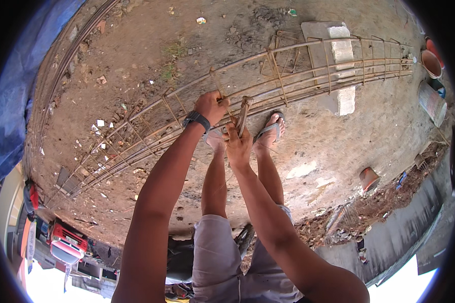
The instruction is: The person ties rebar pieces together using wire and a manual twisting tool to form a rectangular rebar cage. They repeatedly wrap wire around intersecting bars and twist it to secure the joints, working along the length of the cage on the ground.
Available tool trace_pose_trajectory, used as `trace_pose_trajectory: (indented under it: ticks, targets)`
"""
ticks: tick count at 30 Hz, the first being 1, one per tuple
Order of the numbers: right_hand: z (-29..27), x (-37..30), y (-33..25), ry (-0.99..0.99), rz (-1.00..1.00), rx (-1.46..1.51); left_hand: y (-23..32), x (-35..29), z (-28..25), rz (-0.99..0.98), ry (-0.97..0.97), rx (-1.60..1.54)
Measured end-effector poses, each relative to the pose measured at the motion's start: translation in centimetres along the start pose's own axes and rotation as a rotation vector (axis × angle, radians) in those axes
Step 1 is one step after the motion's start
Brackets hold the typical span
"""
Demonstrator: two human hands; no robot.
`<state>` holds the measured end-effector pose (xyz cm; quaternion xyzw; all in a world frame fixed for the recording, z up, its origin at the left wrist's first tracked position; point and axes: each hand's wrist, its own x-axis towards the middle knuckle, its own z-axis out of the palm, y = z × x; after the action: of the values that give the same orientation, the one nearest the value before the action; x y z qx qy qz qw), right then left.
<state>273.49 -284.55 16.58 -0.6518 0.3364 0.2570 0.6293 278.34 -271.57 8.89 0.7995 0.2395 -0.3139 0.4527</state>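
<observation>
A long cage of rusty steel bars (pixel 303 76) with stirrups crosses in front of me from lower left to upper right. My left hand (pixel 212 107), with a dark watch on its wrist, is closed around a thin stirrup (pixel 215 81) at the middle of the cage. Just right of it, my right hand (pixel 239 145) is closed on rusty pincers (pixel 243 115), their head pointing up and away over the near bars. Fingers partly hide where the stirrup meets those bars. Whether any tie wire is in my fingers, I cannot tell.
Under the cage's right part lie a flat slab (pixel 316 50) and a pale block (pixel 345 65). Loose stirrups (pixel 283 53) rest beside them. Buckets (pixel 430 64) stand at far right, a blue tarp (pixel 33 65) hangs at left. My sandalled feet (pixel 272 129) are close to the bars.
</observation>
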Motion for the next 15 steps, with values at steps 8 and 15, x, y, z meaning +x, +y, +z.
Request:
trace_pose_trajectory:
  ticks: [8,15]
  targets:
    - [-2.1,6.1,-1.0,-0.142,0.057,-0.245,0.5,0.0,1.3,-0.002,0.076,0.043]
    - [-0.8,7.1,-4.3,-0.329,0.602,0.281,-3.2,1.3,0.9,-0.055,-0.055,-0.248]
